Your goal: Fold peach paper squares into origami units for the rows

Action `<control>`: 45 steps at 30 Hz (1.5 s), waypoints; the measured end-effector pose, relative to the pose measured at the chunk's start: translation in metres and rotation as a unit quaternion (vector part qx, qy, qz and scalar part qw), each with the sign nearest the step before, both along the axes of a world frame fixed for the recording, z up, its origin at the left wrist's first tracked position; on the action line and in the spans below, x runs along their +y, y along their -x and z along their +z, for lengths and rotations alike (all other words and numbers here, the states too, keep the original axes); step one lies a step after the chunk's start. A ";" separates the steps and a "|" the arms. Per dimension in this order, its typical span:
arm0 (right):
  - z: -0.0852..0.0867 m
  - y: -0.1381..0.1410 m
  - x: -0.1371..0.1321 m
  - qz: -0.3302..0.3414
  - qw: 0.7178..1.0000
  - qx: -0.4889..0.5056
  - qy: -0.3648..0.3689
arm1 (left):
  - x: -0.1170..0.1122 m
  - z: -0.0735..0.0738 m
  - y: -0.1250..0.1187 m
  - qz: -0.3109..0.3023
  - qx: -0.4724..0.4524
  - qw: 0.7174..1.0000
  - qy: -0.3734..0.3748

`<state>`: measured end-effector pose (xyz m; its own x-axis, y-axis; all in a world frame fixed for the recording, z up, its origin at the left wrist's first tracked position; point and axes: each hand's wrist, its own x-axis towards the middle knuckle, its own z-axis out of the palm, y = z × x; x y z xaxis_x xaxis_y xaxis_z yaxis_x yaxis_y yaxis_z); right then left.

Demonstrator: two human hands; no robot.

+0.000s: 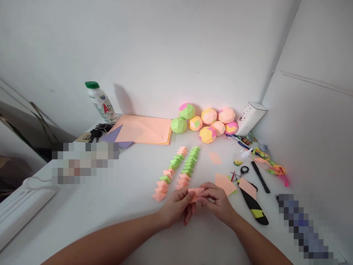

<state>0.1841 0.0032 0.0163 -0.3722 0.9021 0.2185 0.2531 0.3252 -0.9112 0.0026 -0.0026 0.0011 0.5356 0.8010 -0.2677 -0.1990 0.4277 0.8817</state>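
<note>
My left hand (176, 208) and my right hand (217, 202) meet over the white table (110, 206), both pinching one small folded piece of orange paper (196, 192) between their fingertips. Just beyond my hands lie two rows of folded paper units (178, 167), orange and green, running away from me. A loose orange paper square (224, 183) rests on the table right of my hands, and a smaller one (215, 158) lies farther back.
Several paper balls (205, 123) sit by the back wall, beside a white box (250, 117). A stack of orange sheets (143, 129), a green-capped bottle (100, 103), scissors (239, 172), a black pen (260, 176) and a black-and-yellow tool (255, 206) surround the work area.
</note>
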 end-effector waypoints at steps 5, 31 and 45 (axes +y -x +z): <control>0.001 0.003 -0.002 -0.051 0.995 0.043 0.079 | -0.001 0.006 0.000 -0.019 -0.020 0.999 -0.018; -0.009 0.005 -0.003 -0.058 0.975 0.113 0.184 | 0.001 0.002 0.000 -0.001 -0.012 1.000 -0.013; 0.006 0.006 -0.002 -0.034 0.982 0.006 0.186 | -0.001 0.010 -0.003 0.011 0.036 0.999 0.005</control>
<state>0.1778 0.0017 0.0220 -0.3081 0.9428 -0.1270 0.2508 -0.0483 -0.9668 0.0059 -0.0034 0.0115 0.4977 0.8093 -0.3119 -0.1452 0.4323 0.8900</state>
